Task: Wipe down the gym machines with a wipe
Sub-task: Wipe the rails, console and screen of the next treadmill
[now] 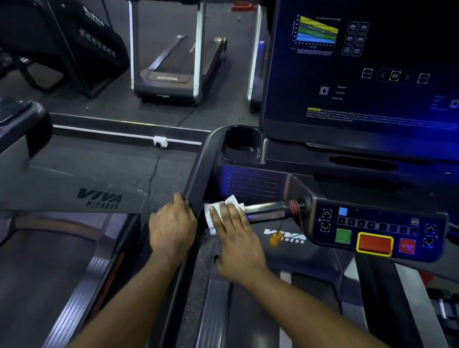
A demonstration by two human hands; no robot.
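While the person stands on the treadmill belt, both forearms reach forward over it. The left hand lies on the side handrail with its fingers bent over the rail's outer edge, holding it. Just beside it, the right hand is flat, its fingers straight and a little spread. It presses the white wipe on the near end of the chrome grip bar, where this bar meets the handrail. The wipe's edges stick out beyond the fingertips and to the left of the hand.

A red cord is wound around the far end of the bar, and an orange clip hangs below it. To the right of the bar sits the button panel with green, orange and red keys.

Behind the bar, a cup holder opens in the corner of the console; its inside is dark, and what it holds cannot be told. Above it stands the dark console screen.

On the left, a second treadmill stands close, with only a narrow strip between the two decks. Further away, dark floor lies open up to a third treadmill.
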